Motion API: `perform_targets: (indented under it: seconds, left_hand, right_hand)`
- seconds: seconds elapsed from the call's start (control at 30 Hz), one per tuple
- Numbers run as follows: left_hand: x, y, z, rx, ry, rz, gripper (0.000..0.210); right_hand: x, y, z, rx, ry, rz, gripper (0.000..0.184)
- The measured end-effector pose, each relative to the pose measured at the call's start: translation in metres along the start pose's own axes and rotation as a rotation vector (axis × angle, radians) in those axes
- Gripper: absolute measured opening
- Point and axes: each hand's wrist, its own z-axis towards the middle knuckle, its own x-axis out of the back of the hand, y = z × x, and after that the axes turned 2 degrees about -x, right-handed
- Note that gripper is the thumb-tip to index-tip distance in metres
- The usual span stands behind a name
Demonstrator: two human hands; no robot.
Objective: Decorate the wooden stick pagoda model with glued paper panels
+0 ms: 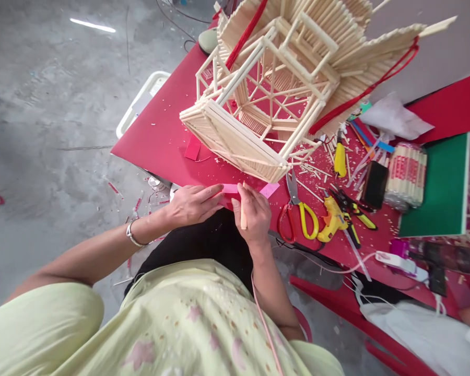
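Observation:
My left hand (198,205) pinches the left end of a pink paper strip (231,188) at the front edge of the red table. In my right hand (255,213) is a flat wooden stick (243,216), gripped between thumb and fingers and standing out toward me. The strip runs behind the right fingers and comes out on their right side. Just beyond both hands, a large pavilion-like model (238,133) built from wooden sticks lies tilted on the table, with red cords (247,34) hanging over it.
Right of my hands lie red-and-yellow-handled scissors (297,209), a yellow glue gun (332,219), pliers (354,209) and a yellow-handled tool (340,156). Loose stick pieces are scattered around them. Bundled sticks (406,175) sit by a green board (441,188). Cables hang below the table edge.

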Motion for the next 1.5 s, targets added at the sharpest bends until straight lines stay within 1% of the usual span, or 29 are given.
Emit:
perform_targets:
  seconds: [0.13,0.27,0.37,0.43,0.53,0.63,0.7,0.87,1.0,1.1,1.17,1.27,1.33,1.4,1.5]
  left_hand:
    - [0.002,0.001,0.001,-0.001,-0.024,-0.002,0.029]
    - [0.003,0.004,0.003,0.006,-0.054,-0.003,0.028]
    - [0.004,0.004,0.006,0.005,-0.062,-0.024,0.028]
    - [0.007,0.0,0.006,0.022,-0.066,-0.028,0.027]
    - [0.013,-0.01,0.005,0.088,-0.069,-0.001,0.028]
    - [0.019,-0.015,0.003,0.116,-0.053,0.022,0.029]
    - [0.019,-0.011,0.004,0.09,-0.045,0.023,0.031]
    - [0.013,0.0,0.009,-0.04,-0.094,0.046,0.042]
    - [0.014,-0.002,0.009,0.029,-0.06,0.062,0.039]
    - [0.014,0.003,0.011,0.051,-0.016,0.03,0.038]
    - [0.009,0.01,0.017,0.023,0.002,0.002,0.038]
    - [-0.004,0.016,0.027,-0.012,0.022,-0.028,0.037]
    - [-0.011,0.015,0.031,-0.005,0.012,-0.041,0.036]
    - [-0.016,0.011,0.031,0.003,-0.024,-0.054,0.034]
    - [-0.018,0.005,0.028,0.002,-0.071,-0.081,0.033]
  right_hand:
    - [0.002,0.0,0.004,0.106,-0.11,0.041,0.05]
    - [0.007,0.006,0.001,0.058,-0.057,-0.006,0.05]
    - [0.011,0.011,-0.005,0.049,-0.027,-0.011,0.05]
    - [0.012,0.013,-0.008,0.038,-0.017,-0.011,0.049]
    - [0.011,0.014,-0.011,0.004,-0.007,-0.012,0.047]
    - [0.01,0.014,-0.012,-0.003,-0.024,0.005,0.046]
    - [0.01,0.013,-0.011,0.008,-0.052,0.022,0.046]
    - [0.013,0.011,-0.008,0.024,-0.096,0.047,0.049]
    - [0.013,0.012,-0.008,0.016,-0.072,0.064,0.049]
    - [0.014,0.013,-0.01,0.005,-0.037,0.13,0.05]
    - [0.017,0.012,-0.01,-0.051,0.043,0.197,0.047]
    - [0.022,0.008,-0.005,-0.202,0.182,0.268,0.034]
    - [0.021,0.005,0.001,-0.308,0.199,0.317,0.028]
    - [0.017,0.002,0.006,-0.394,0.18,0.371,0.023]
    - [0.008,0.002,0.012,-0.467,0.166,0.371,0.018]
